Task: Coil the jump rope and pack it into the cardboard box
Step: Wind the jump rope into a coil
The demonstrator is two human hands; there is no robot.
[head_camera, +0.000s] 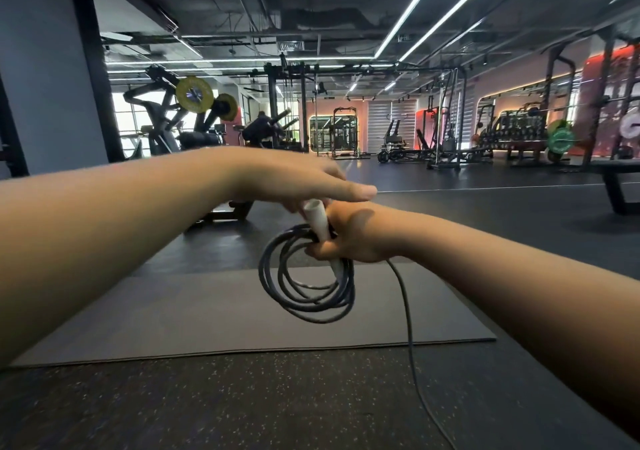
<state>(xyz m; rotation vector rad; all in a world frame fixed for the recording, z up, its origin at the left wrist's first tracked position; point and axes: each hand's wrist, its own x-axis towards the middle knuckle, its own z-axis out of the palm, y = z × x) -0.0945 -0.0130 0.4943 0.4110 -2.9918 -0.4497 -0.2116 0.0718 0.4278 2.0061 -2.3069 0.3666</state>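
- Under the left hand (pixel 298 179), right at its fingertips, sits the white handle (pixel 320 224) of the jump rope (pixel 304 283), tilted and poking up out of the right hand (pixel 349 238).
- Right hand is closed, fingers wrapped round that handle and round the gathered top of the dark coil, thumb pressed along the lower side.
- Left hand reaches across from the left, thumb stretched out flat over the right wrist; its fingers curl down behind the top of the handle, and whether they actually pinch it is hidden from this angle, so I cannot tell.
- Below the right hand the rope hangs in several loose loops, dangling free in the air, not touching the floor.
- One loose strand leaves the underside of the right hand and trails down and away toward the near right, dropping out of the bottom of the view.
- Beneath both hands lies a grey mat (pixel 207 318) on the dark speckled floor (pixel 242 408).
- Beyond the hands, well apart, stand weight machines and racks (pixel 446 131) under long ceiling light strips.
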